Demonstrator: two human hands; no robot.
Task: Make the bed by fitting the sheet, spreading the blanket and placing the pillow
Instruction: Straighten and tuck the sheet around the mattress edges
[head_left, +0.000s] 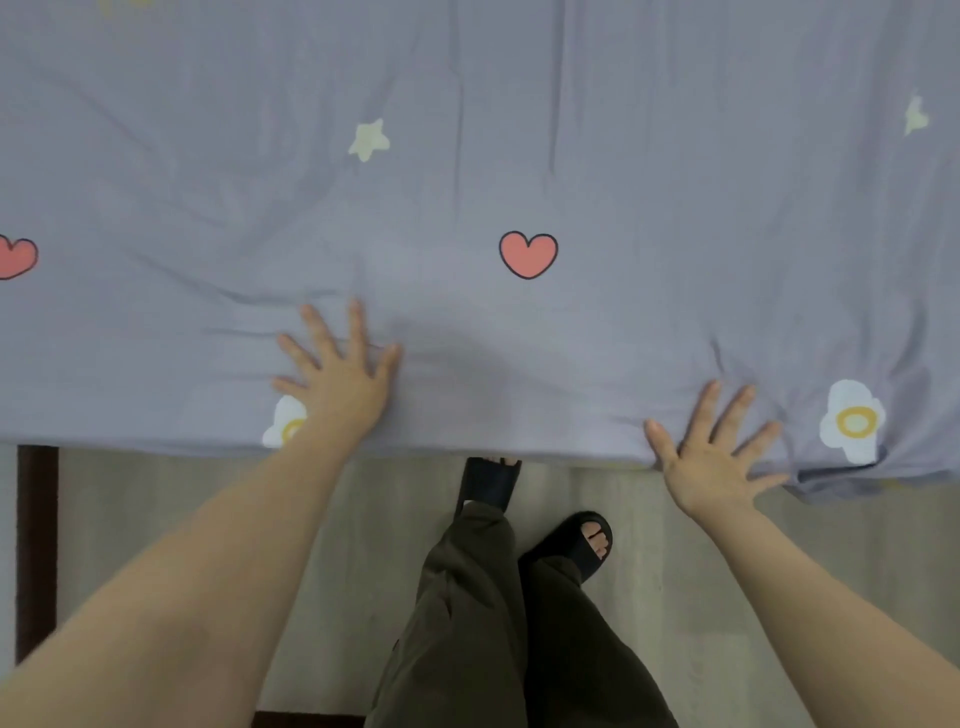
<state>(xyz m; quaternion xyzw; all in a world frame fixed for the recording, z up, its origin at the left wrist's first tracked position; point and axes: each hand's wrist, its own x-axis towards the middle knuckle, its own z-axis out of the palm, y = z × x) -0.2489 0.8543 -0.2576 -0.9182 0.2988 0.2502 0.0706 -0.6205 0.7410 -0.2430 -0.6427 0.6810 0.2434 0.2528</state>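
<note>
A lavender-grey sheet (519, 171) printed with hearts, stars and egg shapes covers the bed across the upper half of the head view. Its near edge runs along the bed side just above the floor. My left hand (337, 369) lies flat on the sheet with fingers spread, a little in from that edge. My right hand (717, 452) presses flat with spread fingers right on the edge, next to a bunched fold at the lower right. Wrinkles fan out from both hands. No blanket or pillow is in view.
Pale wood-look floor (156, 499) lies below the bed edge. My legs in dark trousers and black slippers (571, 545) stand close to the bed, one foot partly under it. A dark wooden post (36, 545) stands at the left.
</note>
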